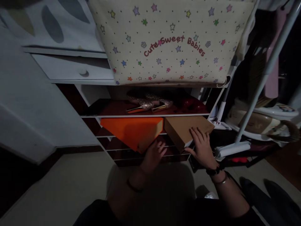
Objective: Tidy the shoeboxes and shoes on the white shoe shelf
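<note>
A brown cardboard box [184,128] juts out from a shelf below the shoes. My right hand [202,146] grips its front right corner, fingers laid over the top and thumb at the front edge. Left of it, an orange box [134,130] sticks out from the same shelf. Close to the orange box's front end is my left hand [154,157], fingers apart and slightly curled, holding nothing; whether it touches that box I cannot tell.
Glittery high heels [145,103] and dark red shoes [191,103] stand on the shelf [110,108] above. A star-print cloth [169,66] hangs over the cabinet top, beside a white drawer [80,67]. At right are a mop [256,94] and a ceramic pot [249,117].
</note>
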A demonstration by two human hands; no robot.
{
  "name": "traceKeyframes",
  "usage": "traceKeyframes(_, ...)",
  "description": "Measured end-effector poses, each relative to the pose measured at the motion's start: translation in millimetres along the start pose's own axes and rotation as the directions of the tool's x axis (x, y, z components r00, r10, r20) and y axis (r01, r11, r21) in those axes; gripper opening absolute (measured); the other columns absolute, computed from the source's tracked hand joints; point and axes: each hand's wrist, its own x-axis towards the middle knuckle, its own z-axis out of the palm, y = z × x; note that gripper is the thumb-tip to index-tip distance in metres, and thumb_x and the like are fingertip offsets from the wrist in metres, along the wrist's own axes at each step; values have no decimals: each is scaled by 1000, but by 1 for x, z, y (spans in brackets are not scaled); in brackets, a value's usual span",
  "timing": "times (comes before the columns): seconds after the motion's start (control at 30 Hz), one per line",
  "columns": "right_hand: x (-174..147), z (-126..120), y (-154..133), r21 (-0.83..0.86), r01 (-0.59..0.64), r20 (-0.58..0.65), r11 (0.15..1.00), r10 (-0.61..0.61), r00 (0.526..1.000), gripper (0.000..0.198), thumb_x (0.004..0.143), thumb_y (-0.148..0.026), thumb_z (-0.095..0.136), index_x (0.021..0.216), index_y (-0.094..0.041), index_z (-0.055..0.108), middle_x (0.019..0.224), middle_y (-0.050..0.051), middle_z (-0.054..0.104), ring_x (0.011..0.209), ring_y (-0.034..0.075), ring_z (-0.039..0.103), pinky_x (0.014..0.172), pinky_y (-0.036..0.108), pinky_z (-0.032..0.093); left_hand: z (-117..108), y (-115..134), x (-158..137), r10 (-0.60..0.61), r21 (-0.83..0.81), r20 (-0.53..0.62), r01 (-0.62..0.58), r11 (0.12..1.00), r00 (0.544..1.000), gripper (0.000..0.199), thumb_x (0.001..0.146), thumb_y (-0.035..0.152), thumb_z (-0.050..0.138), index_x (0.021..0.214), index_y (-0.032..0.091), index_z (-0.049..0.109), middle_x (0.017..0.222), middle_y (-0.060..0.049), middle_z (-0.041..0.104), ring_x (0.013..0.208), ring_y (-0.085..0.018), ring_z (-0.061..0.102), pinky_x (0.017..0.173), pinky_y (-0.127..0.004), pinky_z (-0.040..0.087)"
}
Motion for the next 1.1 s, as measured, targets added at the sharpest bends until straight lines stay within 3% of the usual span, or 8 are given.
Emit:
traceKeyframes(0.1, -4, 4, -11, -5, 30, 7, 1000, -30, 1000, 94, 101, -65, 54, 172, -23, 10, 168, 16, 39, 155, 41, 31, 124, 72, 22, -3, 9, -1, 113, -66, 1, -113, 991, 994, 18, 100, 22, 51, 96, 19, 68, 132, -11, 69, 140, -27, 57, 123, -52, 42)
traceKeyframes(0.3, -9, 11, 1, -17, 195, -107, 981, -195, 975, 115, 89, -66, 72, 172, -17, 9, 170, 27, 27, 158, 45, 24, 123, 75, 21, -19, 18, -17, 207, 13, -53, -206, 978, 977, 14, 95, 20, 59, 99, 24, 72, 133, -7, 66, 123, -23, 62, 117, -54, 46)
traceKeyframes(0.43, -14, 21, 15, -143, 156, -42, 977, -164, 986, 91, 82, -43, 86, 158, -21, 41, 172, 26, 23, 159, 49, 20, 119, 83, 12, -33, 30, -26, 274, 7, -113, -275, 961, 955, 15, 92, 19, 62, 99, 25, 73, 100, -5, 66, 108, -21, 64, 118, -56, 44)
traceKeyframes(0.57, -7, 37, 13, -167, 137, -25, 976, -143, 989, 67, 84, -26, 80, 145, -23, 53, 171, 23, 27, 158, 47, 23, 118, 84, 12, -44, 44, -38, 361, -28, -148, -369, 929, 921, 12, 90, 17, 61, 91, 24, 71, 120, -4, 65, 123, -23, 57, 123, -68, 31)
traceKeyframes(0.73, 1, 46, -19, -121, 224, -138, 967, -239, 961, 71, 81, -19, 80, 146, -33, 54, 172, 18, 20, 152, 46, 31, 117, 84, 17, -60, 63, -55, 408, -31, -243, -427, 904, 880, 10, 90, 18, 62, 87, 25, 69, 126, 0, 63, 127, -22, 55, 124, -68, 29)
traceKeyframes(0.93, -36, 12, -76, -71, 276, -151, 958, -284, 947, 80, 85, -20, 80, 153, -45, 46, 172, 14, 13, 145, 44, 36, 113, 88, 18, -73, 64, -67, 370, -2, -230, -381, 925, 900, 14, 93, 14, 56, 90, 24, 65, 112, -1, 64, 110, -19, 63, 121, -58, 40)
traceKeyframes(1.0, -57, -10, -91, -42, 283, -158, 958, -286, 945, 82, 86, -18, 79, 154, -48, 44, 173, 12, 11, 146, 43, 35, 113, 88, 17, -68, 53, -70, 272, 28, -234, -273, 962, 934, 12, 94, 15, 55, 93, 24, 64, 115, -4, 65, 118, -21, 64, 120, -55, 42)
traceKeyframes(1.1, -95, -50, -105, 36, 297, -177, 954, -286, 942, 88, 85, -13, 78, 155, -51, 42, 175, 10, 11, 151, 41, 31, 116, 87, 15, -54, 32, -73, 115, 87, -212, -98, 991, 970, 8, 98, 25, 55, 103, 23, 62, 139, -12, 61, 142, -27, 53, 122, -55, 40)
